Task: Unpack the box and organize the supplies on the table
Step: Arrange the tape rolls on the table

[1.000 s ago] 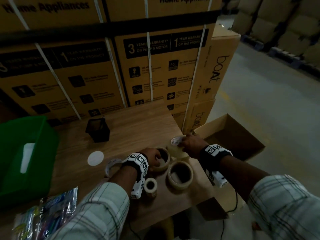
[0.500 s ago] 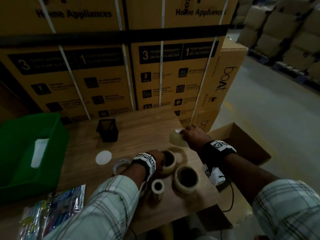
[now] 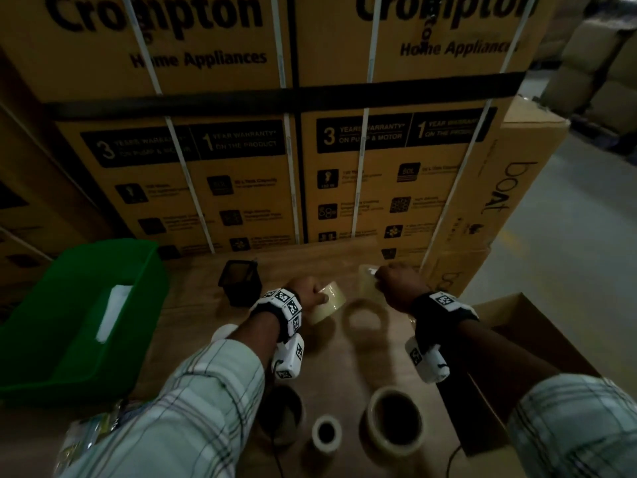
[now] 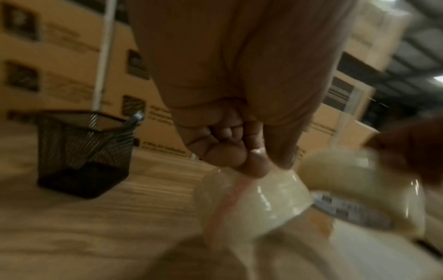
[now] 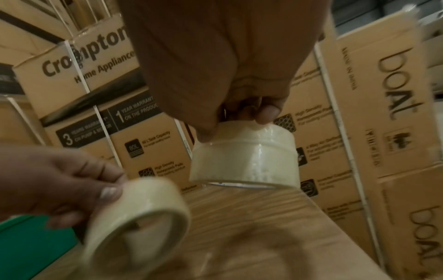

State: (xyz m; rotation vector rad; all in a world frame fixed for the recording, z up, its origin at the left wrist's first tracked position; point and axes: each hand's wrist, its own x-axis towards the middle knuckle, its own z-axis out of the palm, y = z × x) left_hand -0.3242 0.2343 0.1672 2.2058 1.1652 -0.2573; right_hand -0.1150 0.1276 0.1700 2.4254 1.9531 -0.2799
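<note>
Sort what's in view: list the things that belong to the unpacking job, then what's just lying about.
Job:
left hand holding a tape roll
right hand holding another roll
open carton
mesh holder
green bin

Lying about:
stacked Crompton cartons
boat cartons

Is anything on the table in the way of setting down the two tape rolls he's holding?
Partly. Another tape roll lies below the held rolls; the pen cup stands to their left. The wood behind looks bare.

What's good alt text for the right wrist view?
The right hand grips a clear tape roll from above, just over a wooden table. The left hand holds a tilted second roll; stacked cartons behind.
</note>
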